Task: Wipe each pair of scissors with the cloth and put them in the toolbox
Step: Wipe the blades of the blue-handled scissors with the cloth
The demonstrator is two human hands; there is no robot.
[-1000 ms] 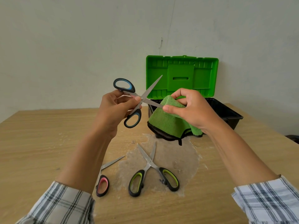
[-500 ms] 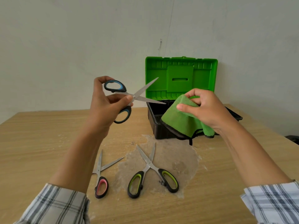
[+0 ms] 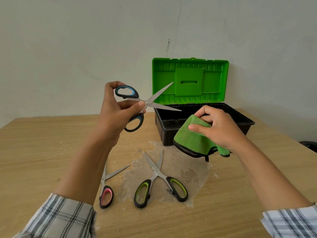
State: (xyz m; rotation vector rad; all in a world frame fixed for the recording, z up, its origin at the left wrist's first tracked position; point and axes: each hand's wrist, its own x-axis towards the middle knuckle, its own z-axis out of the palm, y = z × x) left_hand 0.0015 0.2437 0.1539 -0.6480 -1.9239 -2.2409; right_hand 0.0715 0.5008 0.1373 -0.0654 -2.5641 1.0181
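My left hand (image 3: 116, 114) grips the blue-handled scissors (image 3: 151, 101) by the handles, held up above the table with the blades spread and pointing right toward the toolbox. My right hand (image 3: 221, 129) pinches a folded green cloth (image 3: 190, 138) in front of the toolbox, apart from the blades. The toolbox (image 3: 243, 119) has a black body and stands with its green lid (image 3: 190, 79) raised. On the table lie green-handled scissors (image 3: 157, 174) and pink-handled scissors (image 3: 106, 194), both with blades spread; my left forearm hides part of the pink pair.
The wooden table (image 3: 34, 148) carries a pale, rough worn patch (image 3: 190, 177) under the green-handled scissors. A white wall rises right behind the toolbox. A dark object (image 3: 310, 145) shows past the table's right edge.
The cloth has come off the blade. My right hand moved down and right with it, in front of the toolbox. My left hand carried the blue-handled scissors left and a little higher.
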